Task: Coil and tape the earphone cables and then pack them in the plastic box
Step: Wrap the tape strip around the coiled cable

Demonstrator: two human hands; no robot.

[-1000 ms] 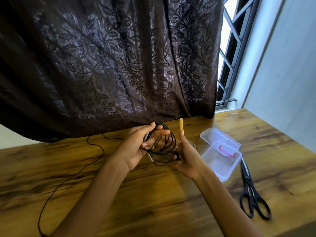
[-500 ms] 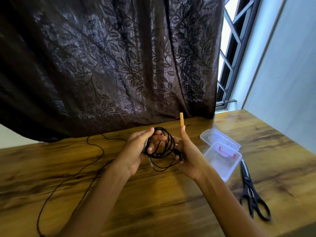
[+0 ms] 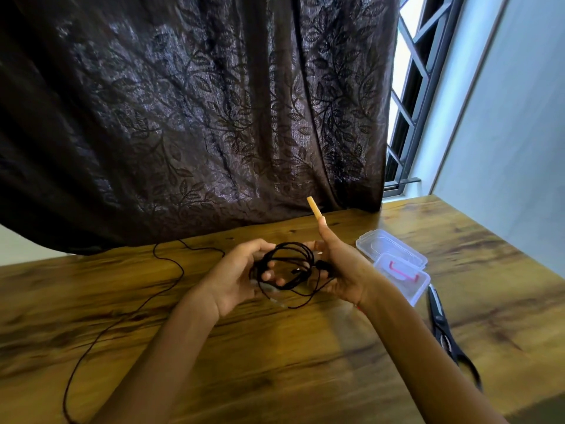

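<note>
This looks like a room in a home: a wooden table (image 3: pixel 305 362), a dark leafy curtain (image 3: pixel 198 117), a barred window (image 3: pixel 409 96).

- Scissors (image 3: pixel 440 328) motion-blurred, handles smeared near the right edge.
- Loose cable (image 3: pixel 101 335) cut off by the near edge at left.
- Part of the coiled earphone cable (image 3: pixel 287 267) hidden behind fingers (image 3: pixel 275 274).
- Curtain (image 3: pixel 189 111) cropped top and left.

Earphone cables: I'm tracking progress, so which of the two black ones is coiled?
The coiled cable, held between the left hand and right hand. The other cable trails loose across the table.
</note>
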